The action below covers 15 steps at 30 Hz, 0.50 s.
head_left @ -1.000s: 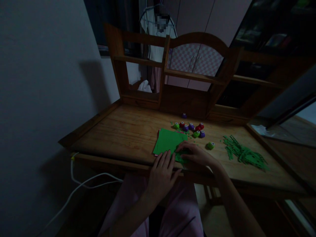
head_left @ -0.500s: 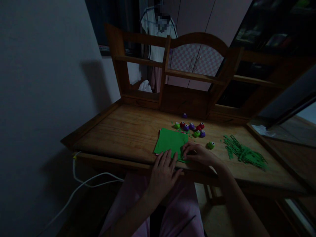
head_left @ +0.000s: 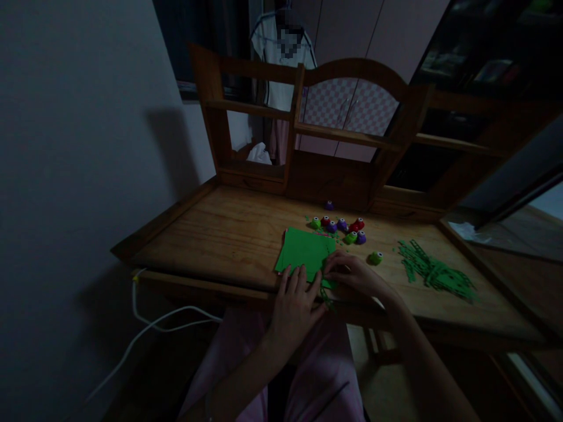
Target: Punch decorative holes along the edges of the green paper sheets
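A stack of green paper sheets (head_left: 305, 249) lies at the desk's front edge. My left hand (head_left: 295, 302) rests over its lower edge, fingers stretched out on the paper and thumb apart. At the right side of the sheets, my right hand (head_left: 347, 272) is closed in a pinch. A narrow punched green paper strip (head_left: 324, 296) hangs from those fingertips over the front edge, beside my left thumb. Small craft punches in green (head_left: 315, 223), red (head_left: 356, 225) and purple (head_left: 361, 238) stand behind the paper.
A pile of cut green strips (head_left: 433, 272) lies on the right of the wooden desk (head_left: 211, 234). Tiny green paper bits are scattered among the punches. A single green punch (head_left: 375, 258) stands near my right wrist. A white cable (head_left: 176, 310) hangs at the left.
The punched strip now shows hanging between my hands at the front edge. My right fingertips have shifted slightly left, and my left hand has moved slightly right.
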Each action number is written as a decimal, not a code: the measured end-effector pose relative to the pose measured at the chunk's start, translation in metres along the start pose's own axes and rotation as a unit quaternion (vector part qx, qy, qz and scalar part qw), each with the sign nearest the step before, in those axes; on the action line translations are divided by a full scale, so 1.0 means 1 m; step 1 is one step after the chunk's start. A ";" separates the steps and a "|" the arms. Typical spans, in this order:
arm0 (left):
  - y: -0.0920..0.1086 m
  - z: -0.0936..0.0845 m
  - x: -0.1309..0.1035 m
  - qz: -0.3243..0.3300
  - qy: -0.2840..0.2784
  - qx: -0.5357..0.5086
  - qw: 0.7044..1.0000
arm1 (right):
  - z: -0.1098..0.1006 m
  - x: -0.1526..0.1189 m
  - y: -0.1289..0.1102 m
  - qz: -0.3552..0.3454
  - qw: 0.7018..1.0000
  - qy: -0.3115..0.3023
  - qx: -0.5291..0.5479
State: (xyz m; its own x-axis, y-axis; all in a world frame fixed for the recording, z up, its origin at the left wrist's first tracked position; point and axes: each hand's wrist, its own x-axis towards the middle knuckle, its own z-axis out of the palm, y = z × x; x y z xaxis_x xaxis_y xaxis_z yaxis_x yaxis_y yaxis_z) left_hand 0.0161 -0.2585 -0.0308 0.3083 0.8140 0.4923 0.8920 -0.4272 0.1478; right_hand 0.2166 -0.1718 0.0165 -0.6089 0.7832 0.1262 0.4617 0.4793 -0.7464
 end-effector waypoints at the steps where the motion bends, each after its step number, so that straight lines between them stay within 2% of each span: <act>1: 0.000 0.000 0.001 0.002 0.002 0.000 1.000 | 0.000 0.000 -0.001 0.001 1.000 0.001 0.002; 15: 0.001 -0.001 0.002 -0.014 0.004 -0.005 1.000 | -0.020 -0.020 0.005 0.026 0.999 -0.011 0.018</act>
State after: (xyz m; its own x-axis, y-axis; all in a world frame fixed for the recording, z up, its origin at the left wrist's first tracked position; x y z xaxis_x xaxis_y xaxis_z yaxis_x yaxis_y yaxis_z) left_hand 0.0174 -0.2581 -0.0286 0.2799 0.8226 0.4950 0.8968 -0.4080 0.1709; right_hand 0.2442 -0.1773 0.0229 -0.5987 0.7976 0.0735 0.4700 0.4241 -0.7741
